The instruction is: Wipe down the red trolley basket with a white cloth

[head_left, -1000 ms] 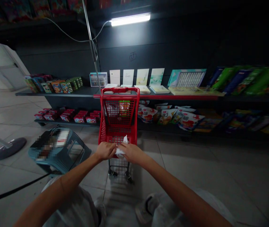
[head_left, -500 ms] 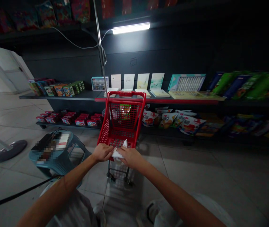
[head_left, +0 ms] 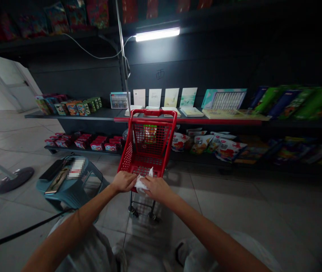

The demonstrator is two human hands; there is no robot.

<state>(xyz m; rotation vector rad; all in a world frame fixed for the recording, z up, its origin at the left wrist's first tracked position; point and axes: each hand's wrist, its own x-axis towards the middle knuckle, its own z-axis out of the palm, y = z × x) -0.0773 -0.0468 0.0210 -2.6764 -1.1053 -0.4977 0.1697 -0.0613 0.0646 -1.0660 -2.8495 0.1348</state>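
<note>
A small red shopping cart (head_left: 149, 155) stands in front of me, its low end toward me and its handle at the far end. At the near rim, my left hand (head_left: 124, 181) is closed around the left corner of the basket. My right hand (head_left: 158, 190) grips a crumpled white cloth or tissue (head_left: 140, 184) and presses it on the same rim. One tip of the white piece sticks up inside the basket. My hands are close together, and the fingertips of the right are partly hidden by the cloth.
Behind the cart runs a dark shelf (head_left: 93, 116) with small boxes, books and snack bags (head_left: 230, 149). To the left stands a blue-grey stool (head_left: 85, 166) with a phone-like object on it, beside a round stand base (head_left: 15, 180). A black strap crosses the lower left.
The cart has shifted very slightly to the right against the shelf. My hands stay on the near rim, and the white piece remains under the right one.
</note>
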